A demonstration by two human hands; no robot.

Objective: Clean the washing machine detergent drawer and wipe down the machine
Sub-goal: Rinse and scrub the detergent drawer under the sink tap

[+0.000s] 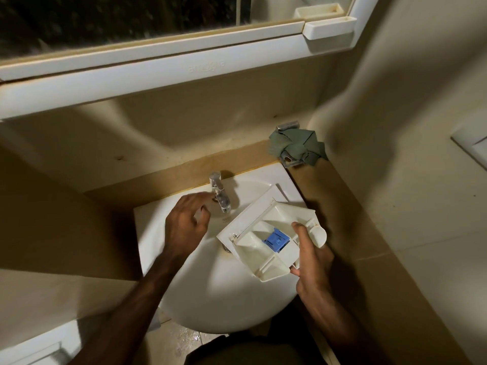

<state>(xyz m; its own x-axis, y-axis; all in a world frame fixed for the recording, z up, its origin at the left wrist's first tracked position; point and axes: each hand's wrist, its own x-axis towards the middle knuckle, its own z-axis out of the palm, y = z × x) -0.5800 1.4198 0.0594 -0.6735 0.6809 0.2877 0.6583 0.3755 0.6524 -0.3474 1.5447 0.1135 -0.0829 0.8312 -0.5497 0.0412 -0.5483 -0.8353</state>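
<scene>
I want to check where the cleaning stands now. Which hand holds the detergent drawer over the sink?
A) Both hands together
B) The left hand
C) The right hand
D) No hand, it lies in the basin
C: the right hand grips the detergent drawer by its rear end above the sink, while the left hand reaches toward the tap with fingers relaxed.

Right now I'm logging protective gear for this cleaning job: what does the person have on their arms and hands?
Nothing visible: the left hand and right hand are bare, with no gloves, rings or watch, and both forearms are uncovered, with no sleeves in view.
</scene>
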